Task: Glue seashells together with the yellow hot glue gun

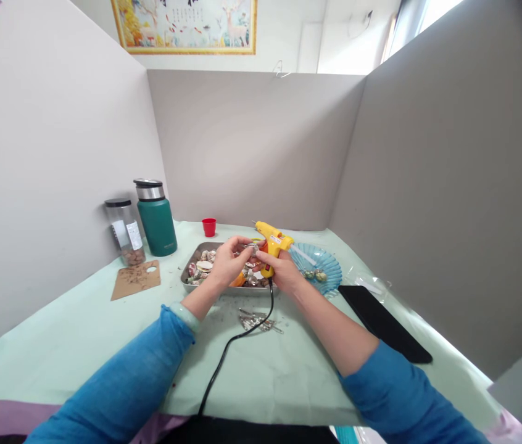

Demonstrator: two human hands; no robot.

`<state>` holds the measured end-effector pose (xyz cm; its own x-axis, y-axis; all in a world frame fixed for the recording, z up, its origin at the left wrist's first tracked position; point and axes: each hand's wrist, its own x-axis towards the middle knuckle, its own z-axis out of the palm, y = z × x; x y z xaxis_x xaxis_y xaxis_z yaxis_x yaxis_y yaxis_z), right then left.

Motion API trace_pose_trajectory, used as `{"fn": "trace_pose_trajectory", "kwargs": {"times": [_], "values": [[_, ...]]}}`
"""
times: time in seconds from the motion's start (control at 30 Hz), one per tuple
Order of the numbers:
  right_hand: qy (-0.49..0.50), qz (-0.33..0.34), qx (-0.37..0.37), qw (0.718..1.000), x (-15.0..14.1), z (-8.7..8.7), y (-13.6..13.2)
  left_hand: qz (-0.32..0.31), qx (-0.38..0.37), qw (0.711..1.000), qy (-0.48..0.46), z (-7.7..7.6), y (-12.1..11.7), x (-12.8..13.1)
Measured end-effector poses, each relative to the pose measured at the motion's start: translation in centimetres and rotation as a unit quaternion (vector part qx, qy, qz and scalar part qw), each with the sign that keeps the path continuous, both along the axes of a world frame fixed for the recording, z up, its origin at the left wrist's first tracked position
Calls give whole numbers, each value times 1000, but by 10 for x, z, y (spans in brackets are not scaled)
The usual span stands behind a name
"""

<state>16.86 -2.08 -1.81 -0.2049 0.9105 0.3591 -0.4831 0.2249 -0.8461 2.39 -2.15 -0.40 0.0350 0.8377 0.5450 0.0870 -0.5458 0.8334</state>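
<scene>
My right hand [284,269] is closed around the handle of a yellow glue gun [270,237], its nozzle tilted up and to the left. A clear glue stick [303,254] sticks out behind it, and a black cord [233,339] runs from the handle down to the table's front edge. My left hand [231,262] pinches a small, pale object [254,247] close to my right thumb; it is too small to name. Under both hands stands a metal tray [189,287] holding shells [204,266] and other small pieces.
Silvery clips or pins [256,320] lie before the tray. A blue plate [334,271] with greenish pieces stands right, near a black slab [384,324]. Leftward are a green bottle [157,225], a jar [124,231] and a brown card [136,280]. A red cup [209,227] stands behind.
</scene>
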Motion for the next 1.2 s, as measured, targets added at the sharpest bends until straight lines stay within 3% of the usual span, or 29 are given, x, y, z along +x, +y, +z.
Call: {"fn": "trace_pose_trajectory", "kwargs": {"times": [0.6,0.77,0.93,1.2], "values": [[-11,-6,1,1000,1,0,-1,-16,-20,1000,-6,4,-4,0],[23,-4,-18,1000,1,1,-1,-71,-45,996,-26,6,-5,0],[13,0,-17,1000,2,-1,-1,-87,-67,993,-50,7,-7,1],[5,-1,-10,1000,2,-2,-1,-87,-32,995,-49,6,-9,2]]}}
